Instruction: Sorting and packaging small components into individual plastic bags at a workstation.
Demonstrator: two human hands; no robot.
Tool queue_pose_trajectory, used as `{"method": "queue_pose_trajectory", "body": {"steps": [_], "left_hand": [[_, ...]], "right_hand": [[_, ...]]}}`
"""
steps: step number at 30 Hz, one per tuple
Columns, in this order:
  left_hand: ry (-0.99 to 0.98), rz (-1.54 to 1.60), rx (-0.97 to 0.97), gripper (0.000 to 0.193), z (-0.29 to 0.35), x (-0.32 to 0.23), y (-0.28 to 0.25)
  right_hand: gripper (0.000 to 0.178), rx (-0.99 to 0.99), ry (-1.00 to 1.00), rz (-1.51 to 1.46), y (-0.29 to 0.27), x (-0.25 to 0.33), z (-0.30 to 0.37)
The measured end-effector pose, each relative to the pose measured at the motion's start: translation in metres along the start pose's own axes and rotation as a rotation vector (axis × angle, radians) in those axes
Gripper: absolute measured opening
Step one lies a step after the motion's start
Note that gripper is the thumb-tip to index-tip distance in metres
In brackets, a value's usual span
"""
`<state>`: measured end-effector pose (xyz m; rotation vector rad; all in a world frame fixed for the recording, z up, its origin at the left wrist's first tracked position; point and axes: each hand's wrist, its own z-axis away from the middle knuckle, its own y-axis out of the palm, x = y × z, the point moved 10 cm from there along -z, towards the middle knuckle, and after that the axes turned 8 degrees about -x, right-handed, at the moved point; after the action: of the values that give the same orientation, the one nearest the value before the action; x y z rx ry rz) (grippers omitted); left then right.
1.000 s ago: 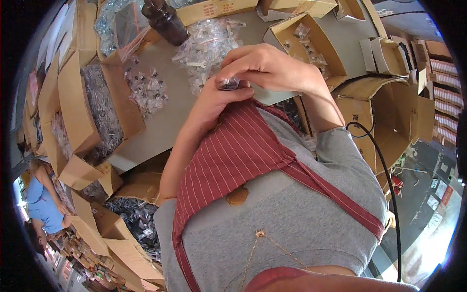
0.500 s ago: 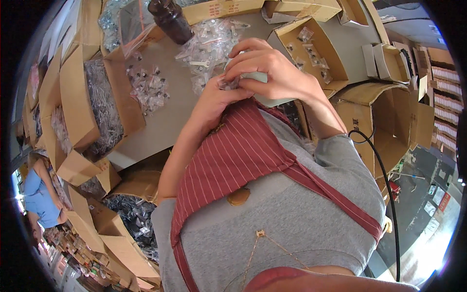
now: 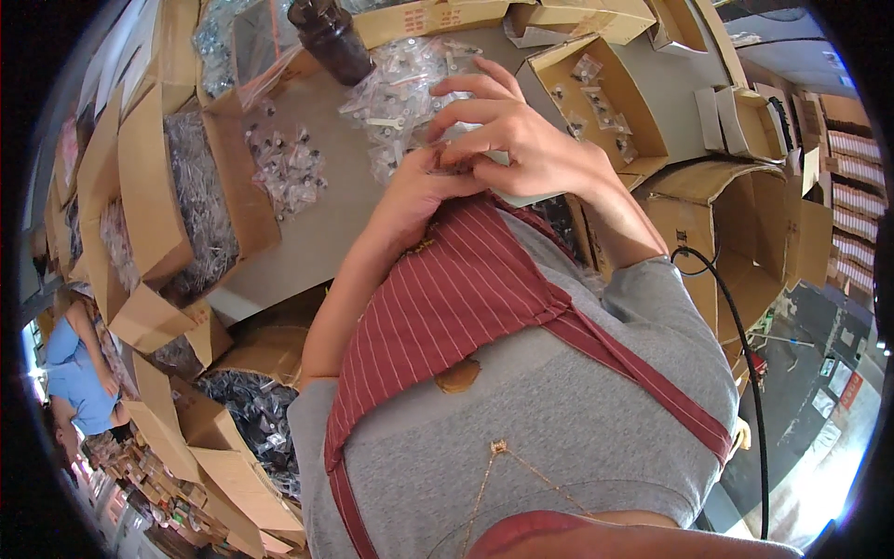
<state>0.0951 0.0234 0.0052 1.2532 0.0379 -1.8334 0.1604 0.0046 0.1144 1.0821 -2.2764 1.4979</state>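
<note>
My left hand (image 3: 419,186) and my right hand (image 3: 535,135) meet above the near edge of the table, close to my red striped apron (image 3: 447,289). The left fingers are curled. My right thumb and forefinger pinch against them, while the other right fingers are raised and spread. Whatever sits between the fingertips is mostly hidden. Just beyond the hands lies a pile of small clear plastic bags (image 3: 410,88) with light-coloured parts in them. Partly covered by my right hand is a pale green surface (image 3: 535,197).
A dark brown jar (image 3: 333,47) stands behind the pile. Small bags with dark parts (image 3: 289,168) lie to the left, beside a carton of clear packets (image 3: 200,200). At right are a shallow carton (image 3: 643,112) and a large open box (image 3: 745,233). Another person (image 3: 84,373) is at far left.
My right fingers have lifted and spread more. Crinkled clear plastic that showed between my hands is now mostly covered. Both hands stay close together in nearly the same place.
</note>
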Motion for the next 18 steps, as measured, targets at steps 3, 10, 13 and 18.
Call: {"method": "queue_pose_trajectory", "body": {"steps": [3, 10, 13, 18], "left_hand": [[-0.035, -0.147, 0.026, 0.034, 0.001, 0.011, 0.000], [-0.039, -0.226, 0.167, 0.039, 0.000, 0.019, 0.010], [0.006, -0.157, 0.135, 0.040, 0.001, 0.005, 0.007], [-0.023, -0.176, 0.116, 0.037, 0.002, 0.011, 0.008]], "right_hand": [[0.027, 0.112, -0.001, -0.053, 0.012, -0.002, 0.005], [0.027, 0.475, 0.018, -0.125, 0.043, -0.005, 0.015], [0.024, 0.266, 0.017, -0.118, 0.018, -0.003, 0.001], [0.016, 0.328, -0.020, -0.151, 0.029, 0.003, 0.007]]}}
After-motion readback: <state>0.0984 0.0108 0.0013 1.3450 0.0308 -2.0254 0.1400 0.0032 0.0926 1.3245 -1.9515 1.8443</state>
